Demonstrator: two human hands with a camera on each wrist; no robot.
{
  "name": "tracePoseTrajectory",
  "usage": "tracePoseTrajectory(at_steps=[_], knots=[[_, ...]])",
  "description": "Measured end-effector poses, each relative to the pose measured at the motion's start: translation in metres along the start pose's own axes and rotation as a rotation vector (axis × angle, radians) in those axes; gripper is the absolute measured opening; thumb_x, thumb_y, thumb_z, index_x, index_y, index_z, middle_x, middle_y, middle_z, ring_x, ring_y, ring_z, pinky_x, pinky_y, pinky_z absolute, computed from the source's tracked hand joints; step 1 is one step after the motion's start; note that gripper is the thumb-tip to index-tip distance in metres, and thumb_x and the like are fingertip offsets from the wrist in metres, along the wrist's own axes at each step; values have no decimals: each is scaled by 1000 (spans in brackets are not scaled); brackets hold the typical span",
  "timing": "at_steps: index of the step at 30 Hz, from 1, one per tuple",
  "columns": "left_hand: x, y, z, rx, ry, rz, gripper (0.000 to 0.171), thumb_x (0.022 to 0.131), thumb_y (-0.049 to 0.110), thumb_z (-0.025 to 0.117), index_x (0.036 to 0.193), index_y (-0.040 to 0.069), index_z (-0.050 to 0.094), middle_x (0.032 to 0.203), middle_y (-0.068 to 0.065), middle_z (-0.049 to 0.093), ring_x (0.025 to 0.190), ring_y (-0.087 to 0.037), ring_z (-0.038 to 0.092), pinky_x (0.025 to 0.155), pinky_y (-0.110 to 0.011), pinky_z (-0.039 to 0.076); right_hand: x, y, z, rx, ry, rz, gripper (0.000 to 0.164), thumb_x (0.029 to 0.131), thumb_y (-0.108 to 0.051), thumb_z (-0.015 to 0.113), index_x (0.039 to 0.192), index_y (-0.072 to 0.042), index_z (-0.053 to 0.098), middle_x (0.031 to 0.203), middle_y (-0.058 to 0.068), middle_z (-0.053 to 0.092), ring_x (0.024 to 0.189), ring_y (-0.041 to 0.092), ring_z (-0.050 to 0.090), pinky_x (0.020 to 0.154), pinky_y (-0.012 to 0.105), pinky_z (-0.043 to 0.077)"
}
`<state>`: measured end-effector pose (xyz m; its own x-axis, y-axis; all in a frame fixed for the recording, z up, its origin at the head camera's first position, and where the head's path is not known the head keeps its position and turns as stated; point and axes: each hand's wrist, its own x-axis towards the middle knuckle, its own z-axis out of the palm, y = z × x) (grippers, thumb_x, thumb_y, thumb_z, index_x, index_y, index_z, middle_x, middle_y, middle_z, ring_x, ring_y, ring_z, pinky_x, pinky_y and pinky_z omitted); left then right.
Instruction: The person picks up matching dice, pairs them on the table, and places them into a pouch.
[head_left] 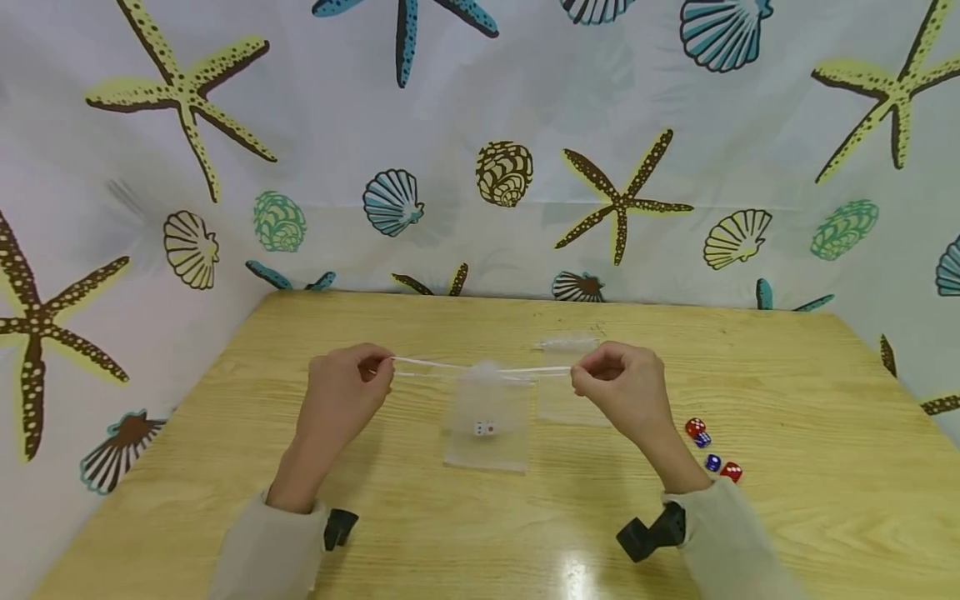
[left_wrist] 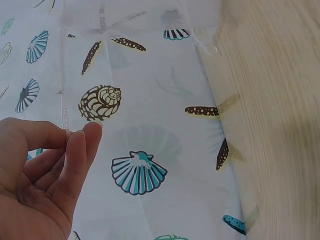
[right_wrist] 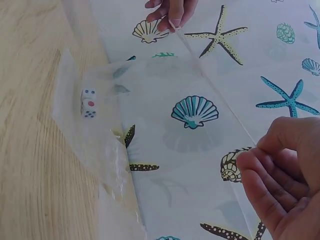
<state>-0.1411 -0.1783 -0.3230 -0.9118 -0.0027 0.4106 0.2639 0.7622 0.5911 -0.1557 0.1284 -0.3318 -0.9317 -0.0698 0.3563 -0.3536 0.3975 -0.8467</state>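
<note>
1. Head view: your left hand pinches one end of the white drawstrings.
2. Your right hand pinches the other end.
3. Between your hands is the translucent pouch, white dice inside.
4. Red dice and blue dice lie right of your right hand.

Second bag partly hidden behind right hand

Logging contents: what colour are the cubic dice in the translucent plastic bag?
White dice, blue and red pips; clearest in the right wrist view.
</note>
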Motion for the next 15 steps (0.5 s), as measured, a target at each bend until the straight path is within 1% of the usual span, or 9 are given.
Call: tracePoseTrajectory(at_steps=[2, 5, 10, 13, 15], knots=[[0, -4, -5, -10, -1, -19, 18, 92, 7, 56, 96, -2, 72, 77, -14, 71, 58, -17, 64, 52, -25, 49, 2, -2, 6, 7, -11, -10, 4, 82, -4, 68, 80, -2, 71, 75, 12, 71, 60, 5, 64, 60, 21, 53], [0, -10, -15, -18, 20, -37, 19, 92, 7, 56, 97, -3, 71, 78, -16, 71, 59, -18, 67, 49, -22, 48, 5, -7, 16, 16, -36, -29, 5, 82, -3, 67, 79, -3, 71, 75, 11, 71, 61, 7, 65, 61, 22, 53], [-1, -16, -30, -5, 69, -70, 21, 92, 8, 56, 100, -4, 70, 81, -19, 70, 62, -21, 68, 50, -26, 51, 9, -18, 32, 34, -74, -73, 5, 82, -3, 67, 79, -4, 71, 74, 10, 70, 60, 11, 65, 60, 24, 53], [-2, -21, -36, 6, 82, -77, 21, 92, 8, 56, 101, -5, 70, 82, -19, 70, 63, -22, 69, 50, -25, 51, 12, -22, 42, 28, -93, -99, 5, 81, -4, 67, 78, -4, 71, 72, 9, 70, 60, 12, 64, 58, 24, 52], [-3, -25, -40, 18, 89, -76, 22, 92, 7, 55, 101, -6, 70, 83, -20, 70, 63, -23, 69, 50, -21, 50, 13, -23, 48, 28, -108, -103, 5, 81, -4, 67, 78, -5, 71, 71, 9, 70, 59, 12, 64, 57, 24, 52]])
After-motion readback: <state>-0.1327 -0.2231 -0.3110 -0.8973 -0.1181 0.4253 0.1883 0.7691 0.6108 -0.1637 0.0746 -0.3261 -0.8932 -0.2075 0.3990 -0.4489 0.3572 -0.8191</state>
